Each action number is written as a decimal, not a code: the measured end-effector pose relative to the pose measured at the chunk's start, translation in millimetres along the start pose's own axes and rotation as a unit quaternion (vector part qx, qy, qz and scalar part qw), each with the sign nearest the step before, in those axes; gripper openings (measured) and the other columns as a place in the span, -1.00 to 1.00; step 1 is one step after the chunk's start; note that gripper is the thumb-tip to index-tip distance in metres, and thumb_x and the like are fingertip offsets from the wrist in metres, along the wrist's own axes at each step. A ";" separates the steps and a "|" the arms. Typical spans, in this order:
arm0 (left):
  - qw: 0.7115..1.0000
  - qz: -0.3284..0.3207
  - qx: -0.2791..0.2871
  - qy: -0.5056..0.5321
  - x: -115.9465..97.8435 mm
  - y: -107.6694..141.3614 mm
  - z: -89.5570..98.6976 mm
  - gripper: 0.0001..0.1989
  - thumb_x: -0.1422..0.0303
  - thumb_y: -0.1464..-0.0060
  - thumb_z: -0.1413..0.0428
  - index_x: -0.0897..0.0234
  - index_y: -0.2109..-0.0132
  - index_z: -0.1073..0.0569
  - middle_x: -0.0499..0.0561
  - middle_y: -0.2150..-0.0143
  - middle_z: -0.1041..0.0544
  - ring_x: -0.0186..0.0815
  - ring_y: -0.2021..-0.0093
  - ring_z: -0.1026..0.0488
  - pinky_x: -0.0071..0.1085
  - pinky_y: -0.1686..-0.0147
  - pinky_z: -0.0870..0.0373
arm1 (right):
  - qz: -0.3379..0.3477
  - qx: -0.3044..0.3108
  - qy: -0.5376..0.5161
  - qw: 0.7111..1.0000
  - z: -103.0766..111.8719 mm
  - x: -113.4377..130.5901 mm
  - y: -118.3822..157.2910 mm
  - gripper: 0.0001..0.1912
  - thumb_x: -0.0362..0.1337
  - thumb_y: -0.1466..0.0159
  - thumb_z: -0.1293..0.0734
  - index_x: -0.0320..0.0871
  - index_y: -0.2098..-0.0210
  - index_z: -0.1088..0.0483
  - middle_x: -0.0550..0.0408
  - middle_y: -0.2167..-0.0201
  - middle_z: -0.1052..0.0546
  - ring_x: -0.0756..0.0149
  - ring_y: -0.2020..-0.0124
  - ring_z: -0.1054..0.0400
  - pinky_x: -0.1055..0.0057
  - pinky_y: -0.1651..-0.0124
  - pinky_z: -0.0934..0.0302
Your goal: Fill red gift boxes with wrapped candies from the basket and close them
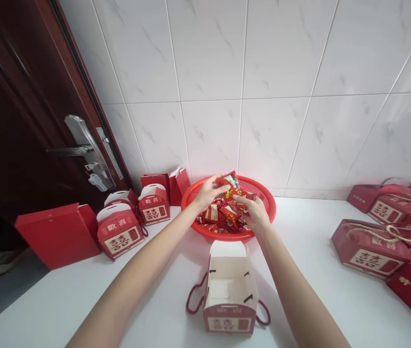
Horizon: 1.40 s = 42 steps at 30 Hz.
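Observation:
My left hand (pixel 210 191) is closed on a shiny red candy packet (pixel 231 181) with gold print, above the far part of a red plastic basket (pixel 266 191). From the right, my right hand (pixel 256 211) has its fingertips at the packet's lower edge; the exact grip is partly hidden. Below both hands, several red-wrapped candies (pixel 223 217) fill the basket. Nearer to me, an open red and white gift box (pixel 229 310) stands between my forearms. Its white inside shows no contents, and dark red cord handles hang at its sides.
At the left stand several red gift boxes (pixel 120 232) and a red paper bag (pixel 58 234). More boxes tied with twine (pixel 374 249) are grouped at the right. A tiled wall (pixel 277 140) borders the white table (pixel 299 232) behind; a dark door (pixel 17 96) is at the left.

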<state>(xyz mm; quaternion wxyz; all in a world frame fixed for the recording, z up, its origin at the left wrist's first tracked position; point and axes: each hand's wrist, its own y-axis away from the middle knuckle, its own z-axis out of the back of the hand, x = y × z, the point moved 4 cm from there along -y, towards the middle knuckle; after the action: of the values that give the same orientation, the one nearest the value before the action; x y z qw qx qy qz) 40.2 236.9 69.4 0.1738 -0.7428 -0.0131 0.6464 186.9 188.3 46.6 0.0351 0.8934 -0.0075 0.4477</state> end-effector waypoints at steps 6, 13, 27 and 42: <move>1.000 -0.015 0.018 -0.010 0.0 2.1 -0.1 -0.35 0.30 0.18 -0.44 0.28 -0.08 -0.45 0.03 0.17 -0.61 -0.26 0.22 -0.56 -0.36 0.23 -0.48 | 0.016 0.013 0.013 1.000 0.5 -1.0 0.7 -0.67 -0.47 0.19 -0.58 -0.20 0.45 -0.46 0.10 0.53 -0.60 0.32 0.52 -0.46 0.48 0.50 -0.33; 1.000 -0.014 0.017 0.001 0.1 0.7 2.7 -0.33 0.29 0.18 -0.42 0.23 -0.09 -0.38 -0.02 0.21 -0.59 -0.29 0.26 -0.56 -0.34 0.19 -0.49 | 0.030 0.007 0.007 1.000 -0.4 1.8 0.9 -0.67 -0.47 0.20 -0.56 -0.19 0.46 -0.44 0.14 0.58 -0.57 0.37 0.59 -0.39 0.48 0.52 -0.29; 0.993 -0.021 -0.012 -0.117 9.9 -1.5 8.6 -0.34 0.31 0.18 -0.42 0.24 -0.09 -0.39 0.05 0.10 -0.55 -0.20 0.11 -0.54 -0.30 0.13 -0.48 | 0.043 -0.096 -0.093 0.990 11.0 5.0 -9.7 -0.85 -0.50 0.00 -0.37 -0.14 0.53 -0.38 0.16 0.51 -0.59 0.33 0.39 -0.54 0.48 0.35 -0.41; 0.990 -0.011 0.015 -0.143 -20.3 40.1 1.8 -0.37 0.28 -0.05 -0.30 0.21 -0.24 -0.32 0.10 0.05 -0.59 -0.15 0.03 -0.55 -0.26 0.04 -0.48 | 0.037 0.035 0.033 0.998 -7.8 31.1 13.4 -0.79 -0.42 0.05 -0.52 -0.17 0.47 -0.43 0.17 0.54 -0.53 0.35 0.49 -0.41 0.51 0.49 -0.29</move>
<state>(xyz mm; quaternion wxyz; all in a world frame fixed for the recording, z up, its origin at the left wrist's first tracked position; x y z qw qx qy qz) 26.9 194.7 77.6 0.1880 -0.6400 -0.0364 0.7442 198.6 176.0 76.9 -0.0131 0.8782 -0.0237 0.4776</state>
